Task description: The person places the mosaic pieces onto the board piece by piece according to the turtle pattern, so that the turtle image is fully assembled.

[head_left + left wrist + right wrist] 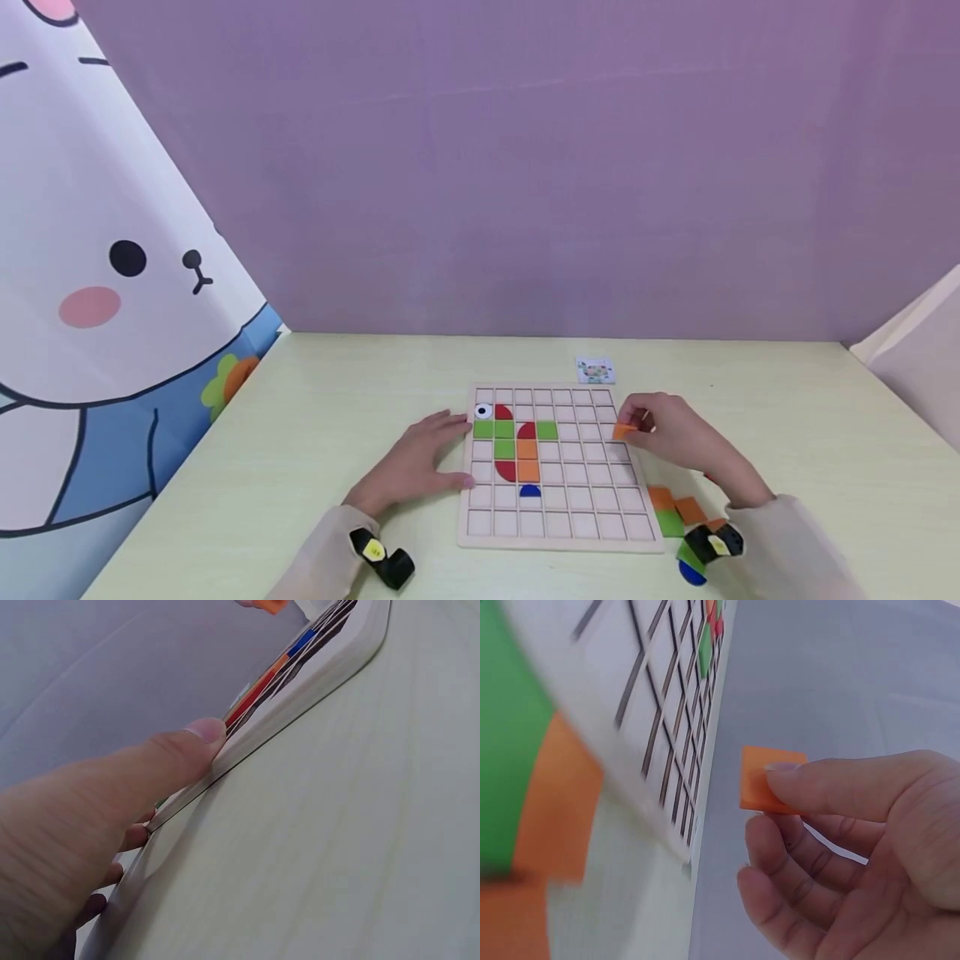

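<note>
A pale gridded board [570, 537] lies on the table, its left half bearing green, red and orange tiles, an eye tile [483, 411] and a blue half-round tile [530, 491]. Over the board's right edge, my right hand [667, 429] pinches an orange square tile [761, 778] between thumb and fingers, apart from the grid. My left hand [420, 462] rests at the board's left edge, thumb and fingertips touching the rim, as the left wrist view also shows.
Loose orange and green tiles [670, 523] lie right of the board, some hidden under the right wrist. A blue rounded tile [692, 573] is nearest the front. Behind the board lies a small picture card [596, 370]. A purple wall [525, 208] stands at the table's back.
</note>
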A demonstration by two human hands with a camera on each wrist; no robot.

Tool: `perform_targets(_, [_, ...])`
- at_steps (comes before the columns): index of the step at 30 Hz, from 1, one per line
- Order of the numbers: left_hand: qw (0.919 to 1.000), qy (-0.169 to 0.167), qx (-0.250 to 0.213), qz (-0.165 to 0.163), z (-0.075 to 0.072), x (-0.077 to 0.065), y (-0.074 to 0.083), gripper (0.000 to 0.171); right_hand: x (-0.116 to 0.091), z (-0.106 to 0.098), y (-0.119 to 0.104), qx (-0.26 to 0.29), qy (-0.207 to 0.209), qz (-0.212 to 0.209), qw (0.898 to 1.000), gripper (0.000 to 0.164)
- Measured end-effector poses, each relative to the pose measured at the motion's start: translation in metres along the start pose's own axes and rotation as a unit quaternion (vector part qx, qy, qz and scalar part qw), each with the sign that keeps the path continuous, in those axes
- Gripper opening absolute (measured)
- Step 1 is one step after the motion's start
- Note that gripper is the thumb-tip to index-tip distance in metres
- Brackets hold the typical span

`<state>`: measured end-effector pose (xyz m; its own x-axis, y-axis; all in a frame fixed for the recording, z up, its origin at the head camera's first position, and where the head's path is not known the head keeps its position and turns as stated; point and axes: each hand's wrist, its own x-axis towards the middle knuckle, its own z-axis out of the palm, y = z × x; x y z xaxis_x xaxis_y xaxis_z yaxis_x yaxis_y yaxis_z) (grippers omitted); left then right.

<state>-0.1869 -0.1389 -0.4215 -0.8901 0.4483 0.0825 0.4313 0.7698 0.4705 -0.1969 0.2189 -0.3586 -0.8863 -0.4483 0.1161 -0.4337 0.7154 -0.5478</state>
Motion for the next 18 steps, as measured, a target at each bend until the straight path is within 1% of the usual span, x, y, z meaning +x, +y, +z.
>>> perform_targets(8, [0.9999,0.007,-0.01,-0.004,-0.001,-0.001,0.0,0.081,0.015,0.011,-0.02,0.023,-0.009,0.01,1.0,0.009])
perform_targets(18, [0.9999,0.006,-0.011,0.001,0.0,0.0,0.0,0.078,0.028,0.034,-0.03,0.033,-0.005,-0.007,0.999,0.013])
